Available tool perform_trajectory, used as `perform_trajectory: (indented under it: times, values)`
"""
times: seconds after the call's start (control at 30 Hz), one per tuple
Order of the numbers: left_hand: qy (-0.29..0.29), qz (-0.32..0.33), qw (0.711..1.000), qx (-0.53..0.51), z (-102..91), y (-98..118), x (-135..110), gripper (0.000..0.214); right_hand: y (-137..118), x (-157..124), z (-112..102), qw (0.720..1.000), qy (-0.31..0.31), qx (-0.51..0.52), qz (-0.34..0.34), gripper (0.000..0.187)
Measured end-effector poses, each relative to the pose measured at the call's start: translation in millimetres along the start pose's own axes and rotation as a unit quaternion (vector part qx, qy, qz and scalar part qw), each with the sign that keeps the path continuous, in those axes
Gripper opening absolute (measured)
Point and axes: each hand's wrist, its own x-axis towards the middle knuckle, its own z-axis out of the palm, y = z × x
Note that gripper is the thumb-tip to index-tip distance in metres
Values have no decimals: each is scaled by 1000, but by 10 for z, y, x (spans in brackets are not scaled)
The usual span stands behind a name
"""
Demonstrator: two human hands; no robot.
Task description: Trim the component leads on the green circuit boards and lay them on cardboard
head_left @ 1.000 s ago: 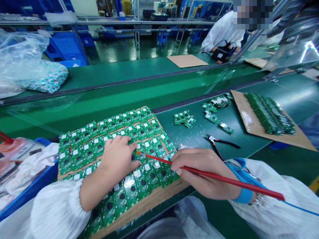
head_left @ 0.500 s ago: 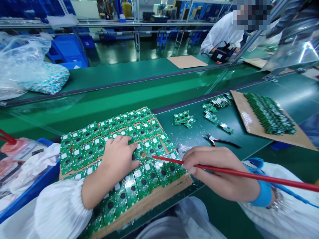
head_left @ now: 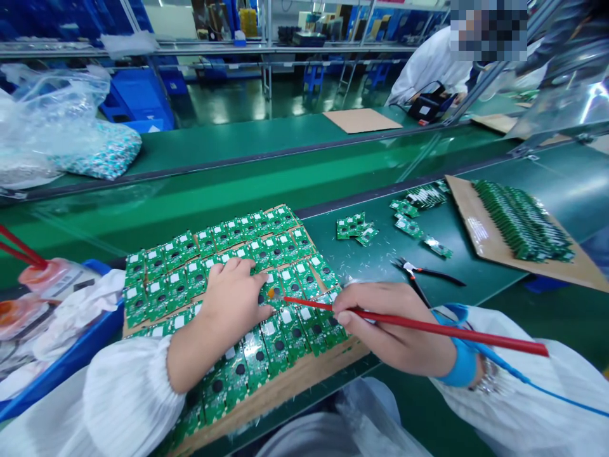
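Note:
Rows of small green circuit boards (head_left: 280,346) with black round spots and white squares lie on a cardboard sheet (head_left: 285,381) in front of me. My left hand (head_left: 233,295) rests on the middle of these boards, its fingers spread. In a pen-like pinch, my right hand (head_left: 390,324) holds a thin red-handled brush (head_left: 438,329) over the right side of the boards. The brush's orange-tinted tip is just right of my left fingers, at a board; whether it touches is hard to tell. A blue wrist strap with a cord circles my right wrist.
Cutting pliers (head_left: 431,273) lie right of the boards, near loose boards (head_left: 354,227) and small clippings. Stacked boards (head_left: 523,219) stand on cardboard at right. A blue bin (head_left: 66,358) with bottles and cloths is at left. A co-worker (head_left: 428,66) sits across the bench.
My right hand and the brush have shifted left, the tip moving slightly closer to my left hand. The whole view has shifted a little; my left hand stays on the boards.

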Motion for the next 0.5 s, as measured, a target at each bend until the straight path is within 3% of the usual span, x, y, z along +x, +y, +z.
perform_trajectory:
  times: [0.2, 0.5]
  values:
    - [0, -4, 1000, -5, -4, -2, 8, 45, -70, -17, -90, 1000, -11, -19, 2, 14]
    - [15, -10, 1000, -1, -37, -71, -121, 45, -141, -56, -115, 999, 38, -21, 13, 15]
